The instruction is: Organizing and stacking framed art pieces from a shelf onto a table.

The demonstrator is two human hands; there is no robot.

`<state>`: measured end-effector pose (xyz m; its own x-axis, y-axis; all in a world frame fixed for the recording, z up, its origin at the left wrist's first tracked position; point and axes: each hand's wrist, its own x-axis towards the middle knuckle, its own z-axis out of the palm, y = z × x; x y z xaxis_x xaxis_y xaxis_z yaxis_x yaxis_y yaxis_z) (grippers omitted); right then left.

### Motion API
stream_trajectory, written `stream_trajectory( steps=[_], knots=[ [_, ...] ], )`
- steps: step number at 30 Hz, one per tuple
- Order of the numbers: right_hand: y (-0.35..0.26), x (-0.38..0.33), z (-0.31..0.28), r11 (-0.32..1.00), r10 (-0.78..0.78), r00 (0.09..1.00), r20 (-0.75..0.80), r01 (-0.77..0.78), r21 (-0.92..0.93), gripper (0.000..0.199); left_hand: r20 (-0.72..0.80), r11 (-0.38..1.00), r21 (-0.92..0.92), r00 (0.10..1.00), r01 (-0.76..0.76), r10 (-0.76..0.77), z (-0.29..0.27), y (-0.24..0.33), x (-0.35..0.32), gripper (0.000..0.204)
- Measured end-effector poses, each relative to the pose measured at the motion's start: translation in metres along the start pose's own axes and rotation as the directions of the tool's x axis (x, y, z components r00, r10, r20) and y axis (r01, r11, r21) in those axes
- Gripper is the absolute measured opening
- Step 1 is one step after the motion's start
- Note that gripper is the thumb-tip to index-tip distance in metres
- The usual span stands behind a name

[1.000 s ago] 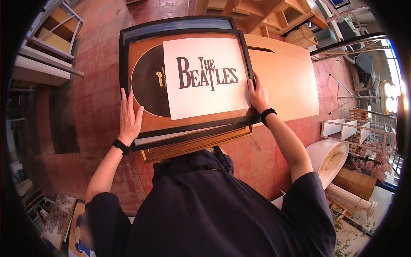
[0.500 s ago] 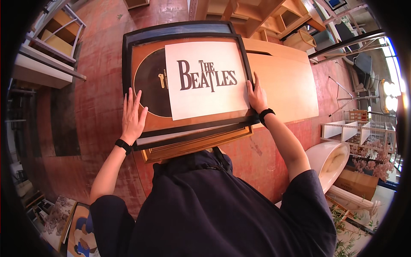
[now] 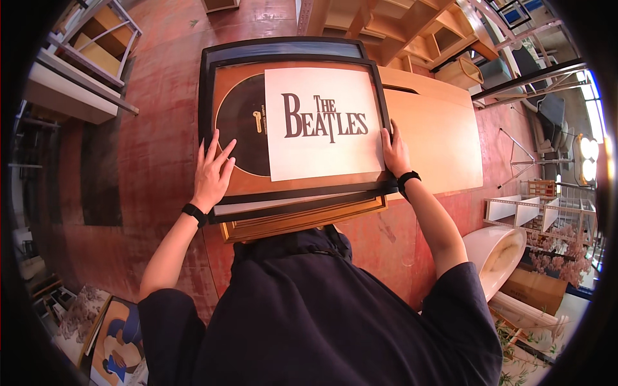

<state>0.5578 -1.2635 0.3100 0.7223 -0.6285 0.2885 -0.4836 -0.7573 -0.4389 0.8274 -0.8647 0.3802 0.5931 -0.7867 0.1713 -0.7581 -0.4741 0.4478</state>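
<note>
A black picture frame (image 3: 296, 201) lies flat on top of a stack of frames in front of me. Behind its glass are a brown mat (image 3: 241, 186), a dark round record (image 3: 241, 138), partly covered, and a white sheet (image 3: 315, 157) with large dark lettering. My left hand (image 3: 212, 177) rests on the left edge of this frame, fingers stretched and spread. At the right edge is my right hand (image 3: 396, 154), its thumb on the border and a finger along the outside; its other fingers are mostly hidden. Under them, a gold-brown wooden frame (image 3: 302, 219) shows at the near side.
A light wooden board (image 3: 444, 141) extends right of the stack over a reddish floor (image 3: 161, 161). Wooden shelving (image 3: 393, 26) stands beyond. To the right are a white curved tub-like piece (image 3: 496, 257) and a white rack (image 3: 534, 212). Pictures (image 3: 119, 347) lean at lower left.
The whole view has shifted slightly, so the stack appears a little further right and lower. Both hands stay at the same edges of the frame.
</note>
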Motion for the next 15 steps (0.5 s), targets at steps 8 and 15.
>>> stream_trajectory(
  steps=[8, 15],
  knots=[
    [-0.004, 0.002, -0.004, 0.991, 0.069, 0.975, 0.213, -0.042, -0.13, 0.028, 0.003, 1.0, -0.018, 1.0, 0.019, -0.019, 0.001, -0.003, -0.002, 0.036],
    [-0.027, 0.006, -0.015, 0.989, 0.092, 0.97, 0.226, -0.062, -0.138, 0.032, -0.008, 0.998, -0.066, 1.0, 0.015, -0.015, -0.002, -0.001, -0.003, 0.043]
  ],
)
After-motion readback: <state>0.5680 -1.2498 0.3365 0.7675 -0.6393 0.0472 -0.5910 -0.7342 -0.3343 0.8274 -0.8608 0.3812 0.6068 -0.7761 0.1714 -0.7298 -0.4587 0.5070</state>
